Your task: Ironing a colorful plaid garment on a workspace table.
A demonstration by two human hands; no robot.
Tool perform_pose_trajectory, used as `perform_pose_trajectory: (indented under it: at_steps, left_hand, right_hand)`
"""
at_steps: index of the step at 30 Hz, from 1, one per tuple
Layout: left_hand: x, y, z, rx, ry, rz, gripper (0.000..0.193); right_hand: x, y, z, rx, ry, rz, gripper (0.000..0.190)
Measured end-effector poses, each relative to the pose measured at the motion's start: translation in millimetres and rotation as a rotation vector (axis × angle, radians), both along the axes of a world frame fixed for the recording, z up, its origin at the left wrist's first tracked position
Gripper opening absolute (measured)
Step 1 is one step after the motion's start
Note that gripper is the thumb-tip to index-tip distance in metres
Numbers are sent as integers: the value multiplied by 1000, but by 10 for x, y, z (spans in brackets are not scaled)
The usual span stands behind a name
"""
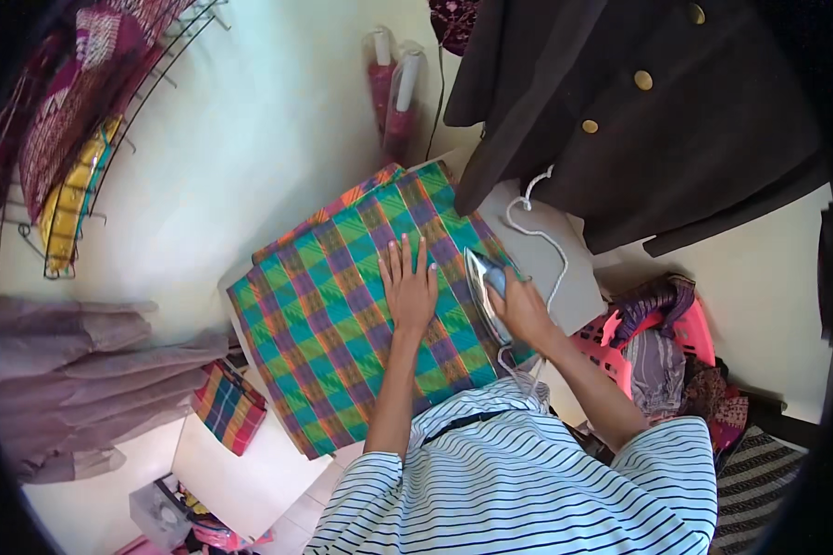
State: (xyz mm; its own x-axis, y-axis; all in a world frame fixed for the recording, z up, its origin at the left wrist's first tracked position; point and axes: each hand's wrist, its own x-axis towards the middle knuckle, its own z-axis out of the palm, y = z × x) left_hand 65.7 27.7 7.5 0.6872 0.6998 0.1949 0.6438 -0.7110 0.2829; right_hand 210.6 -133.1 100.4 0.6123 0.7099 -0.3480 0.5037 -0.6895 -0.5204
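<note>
A checked cloth [333,305] in green, purple and orange lies folded over a pale board or table [583,277]. My left hand [411,291] rests flat on the middle of the cloth, its fingers spread and holding nothing. To its right, my right hand [524,309] grips the handle of an electric clothes iron [484,291], whose tip points up the picture, away from me. The iron is on the right part of the cloth; its soleplate is partly seen edge-on. A white cord [559,257] runs beside and behind the right hand.
A dark jacket [638,139] with brass-coloured buttons hangs at upper right. Pink baskets [697,333] of clothes stand right. A folded checked cloth [229,406] lies on a white surface [250,472] at lower left. Grey-mauve fabric [76,381] hangs left, below a wire rack [142,97].
</note>
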Motion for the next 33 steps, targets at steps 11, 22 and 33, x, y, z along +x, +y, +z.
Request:
perform_pose_trajectory:
  at_steps: [11, 22, 33]
  left_hand:
    - [-753, -481, 43, -106, -75, 30, 53]
    - [-2360, -455, 135, -88, -8, 394, 53]
    - [-3567, -254, -142, -32, -212, 784, 43]
  right_hand:
    - [95, 0, -11, -19, -104, 288, 48]
    - [-412, 127, 106, 53, -391, 612, 52]
    - [-3119, 1651, -78, 141, -330, 955, 50]
